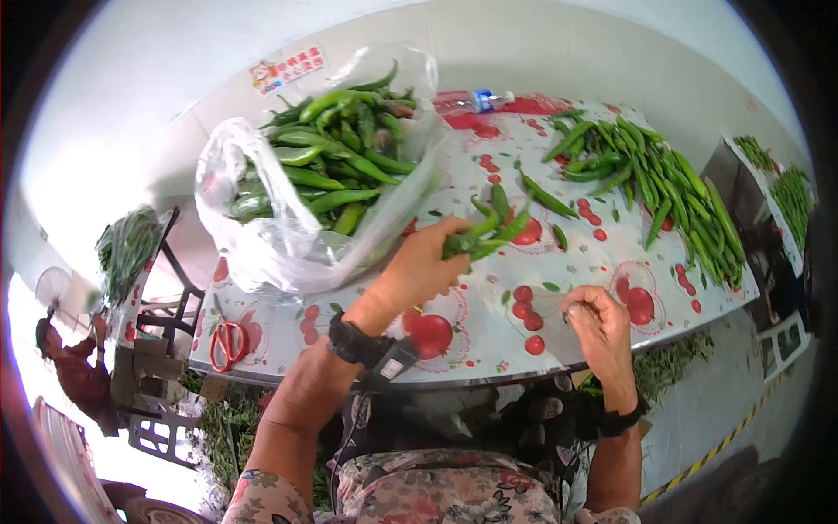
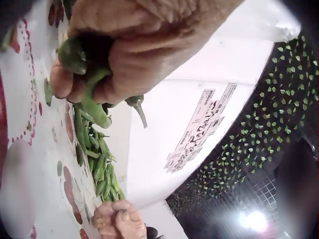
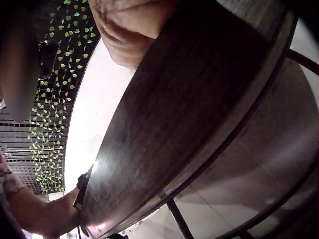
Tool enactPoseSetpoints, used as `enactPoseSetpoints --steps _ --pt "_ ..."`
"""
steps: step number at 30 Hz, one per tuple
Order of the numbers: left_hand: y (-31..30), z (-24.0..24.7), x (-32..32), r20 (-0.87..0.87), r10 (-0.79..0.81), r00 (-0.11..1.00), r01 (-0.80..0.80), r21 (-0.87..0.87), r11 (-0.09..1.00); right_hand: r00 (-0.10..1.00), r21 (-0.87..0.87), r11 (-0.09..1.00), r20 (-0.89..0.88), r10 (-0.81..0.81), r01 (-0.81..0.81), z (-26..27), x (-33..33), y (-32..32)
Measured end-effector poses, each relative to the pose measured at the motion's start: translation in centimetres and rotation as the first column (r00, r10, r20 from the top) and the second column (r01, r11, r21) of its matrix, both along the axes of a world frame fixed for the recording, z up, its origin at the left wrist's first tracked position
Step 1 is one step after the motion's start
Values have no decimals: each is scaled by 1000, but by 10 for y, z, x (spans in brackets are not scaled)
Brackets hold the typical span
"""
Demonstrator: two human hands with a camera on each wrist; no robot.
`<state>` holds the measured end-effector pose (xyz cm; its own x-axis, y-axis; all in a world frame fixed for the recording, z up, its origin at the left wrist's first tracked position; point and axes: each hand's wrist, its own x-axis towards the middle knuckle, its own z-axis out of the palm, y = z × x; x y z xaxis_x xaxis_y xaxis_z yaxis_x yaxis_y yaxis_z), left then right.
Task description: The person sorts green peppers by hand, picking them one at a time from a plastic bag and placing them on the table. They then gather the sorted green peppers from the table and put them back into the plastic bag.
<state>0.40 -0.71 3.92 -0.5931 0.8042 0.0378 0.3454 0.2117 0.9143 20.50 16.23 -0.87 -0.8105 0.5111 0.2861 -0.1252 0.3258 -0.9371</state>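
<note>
My left hand grips several green chili peppers, their ends poking out past the fingers. In the left wrist view, a pale green pepper sticks out below the curled fingers. By the table's front edge is my right hand, fingers bent and thumb close to the index finger; I cannot tell whether a small piece is pinched there. A clear plastic bag full of green peppers stands left of the left hand. One long pepper and a short one lie between bag and pile.
A heap of peppers covers the table's right end. Red-handled scissors lie at the front left of the patterned tablecloth. At the back lies a plastic bottle. Far left, a person sits near another table with leafy greens.
</note>
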Motion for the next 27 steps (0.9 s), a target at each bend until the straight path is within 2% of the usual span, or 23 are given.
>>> enactPoseSetpoints --steps 4,7,9,12,16,17,20,22,23,24,27 --pt "-4 29 11 -167 12 986 0 75 997 996 13 1000 -84 -12 13 -4 -5 -3" --pt "-7 61 19 -93 49 994 -37 125 992 997 -6 1000 -72 -4 4 0 -1 -4" --pt "-6 66 14 -97 58 994 -40 177 983 999 -37 999 -49 1 -2 5 0 -6" --pt "-9 75 12 19 55 998 -58 246 968 999 -42 999 -41 9 -11 6 2 -5" --pt "-20 85 -2 84 40 996 -74 463 883 998 -36 999 -61 2 -4 5 1 -5" --pt "-25 93 -2 235 74 969 -184 490 852 998 -41 999 -63 7 -9 4 1 -5" --pt "-47 105 -27 288 93 953 -250 576 778 998 -44 999 -65 14 -17 4 2 -4" --pt "-66 116 -46 373 183 910 -385 591 709 998 -34 999 -64 12 -15 3 3 -4" --pt "-79 120 -62 318 233 919 -386 609 693 997 -31 999 -74 8 -11 2 2 -4" --pt "-95 126 -77 308 236 922 -378 574 726 997 -28 1000 -82 5 -7 1 2 -5" --pt "-111 129 -94 382 369 847 -531 619 579 997 -11 1000 -82 -4 3 -2 1 -5"
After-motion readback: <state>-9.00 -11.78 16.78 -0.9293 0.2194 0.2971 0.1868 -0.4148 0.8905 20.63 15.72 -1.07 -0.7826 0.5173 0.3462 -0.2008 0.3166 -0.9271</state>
